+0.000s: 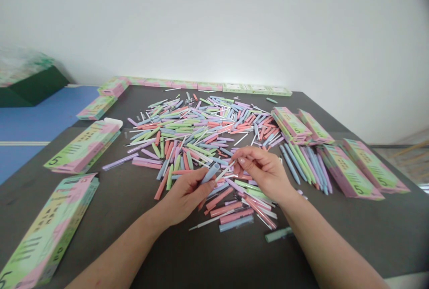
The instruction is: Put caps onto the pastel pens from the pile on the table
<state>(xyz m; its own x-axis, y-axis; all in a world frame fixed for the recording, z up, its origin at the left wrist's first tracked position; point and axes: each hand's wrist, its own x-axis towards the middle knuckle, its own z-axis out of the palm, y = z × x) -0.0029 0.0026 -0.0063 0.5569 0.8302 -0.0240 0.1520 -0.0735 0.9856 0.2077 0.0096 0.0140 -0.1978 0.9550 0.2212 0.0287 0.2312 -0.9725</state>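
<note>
My left hand [186, 195] is closed around a light blue pen barrel [211, 172], its open end pointing up and to the right. My right hand [263, 170] pinches a thin white refill [225, 171] whose tip sits at the barrel's mouth. Both hands hover over the near edge of a large heap of pastel pen parts [201, 132] in pink, green, blue and purple, mixed with loose white refills, on a dark table [201, 253].
Several assembled pens [304, 163] lie in a row right of my right hand. Pink-and-green flat boxes lie at the left [83, 146], near left [47, 231], right [362, 166] and along the back edge [208, 86]. A single green pen [278, 234] lies near my right forearm.
</note>
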